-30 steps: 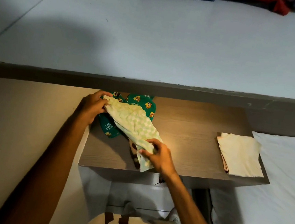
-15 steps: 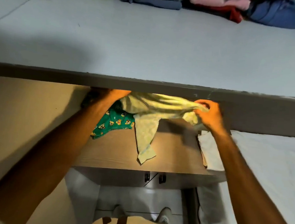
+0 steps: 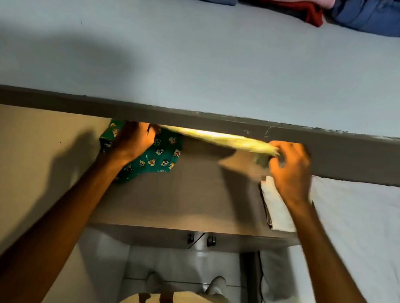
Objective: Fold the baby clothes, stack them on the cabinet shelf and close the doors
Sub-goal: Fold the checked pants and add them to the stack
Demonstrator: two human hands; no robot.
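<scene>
The pale yellow-green garment (image 3: 219,138) is stretched in the air above the wooden shelf (image 3: 190,198), blurred. The left hand (image 3: 134,140) and right hand (image 3: 289,168) each pinch one end in closed fingers. Under the left hand lies the green printed garment (image 3: 159,157); a folded cream cloth (image 3: 276,211) lies below the right.

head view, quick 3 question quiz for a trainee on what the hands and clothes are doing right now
1. True or false: the pale yellow-green garment is stretched between the left hand and right hand.
2. Which garment lies under the left hand? A) green cartoon-print garment B) a red towel
3. Fill in: the folded cream cloth lies on the wooden shelf under the ____ forearm.

Key: 1 true; 2 A; 3 right
</scene>
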